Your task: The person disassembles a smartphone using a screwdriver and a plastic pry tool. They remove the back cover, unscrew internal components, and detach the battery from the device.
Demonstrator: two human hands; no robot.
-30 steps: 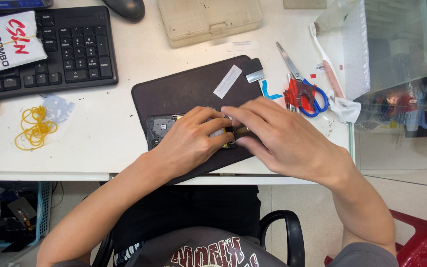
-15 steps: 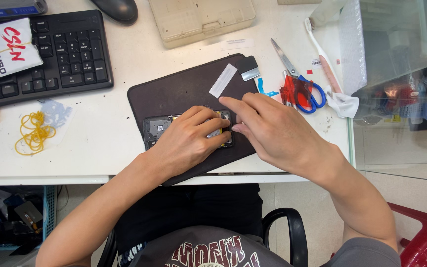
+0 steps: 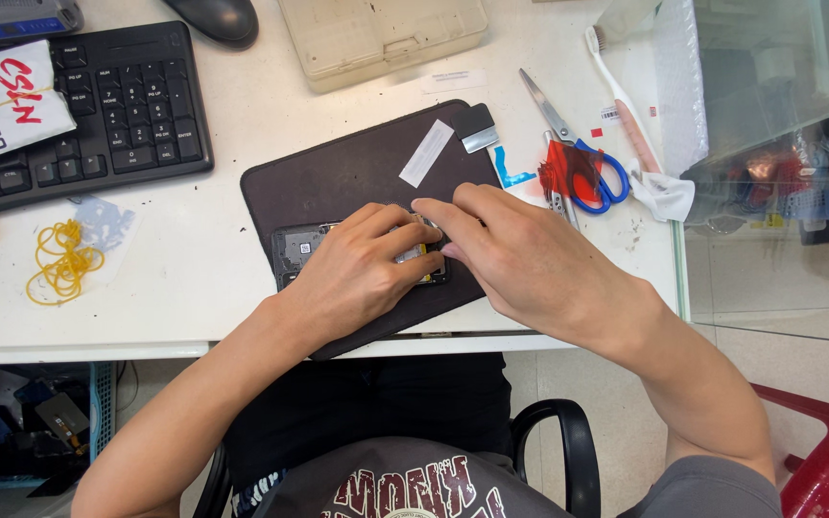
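A person is working at a white surface (image 3: 194, 297) whose front edge is running just below the wrists, with tiled floor and a black chair arm (image 3: 568, 432) showing beneath. The left hand (image 3: 357, 273) is lying flat, fingers loosely curled, pressing down on an opened phone body (image 3: 295, 251), a dark rectangular shell resting on a matte dark mat (image 3: 338, 177). The right hand (image 3: 520, 259) is meeting it from the right, fingertips pinched together over the phone's right end; whether they are gripping a part cannot be told. Beyond the right hand, red-and-blue-handled scissors (image 3: 582, 173) and a white toothbrush (image 3: 616, 91) are lying near a glass case (image 3: 779, 86). Beyond the left hand, a black keyboard (image 3: 117, 105) is sitting, with yellow rubber bands (image 3: 59, 264) scattered to that hand's left on open tabletop.
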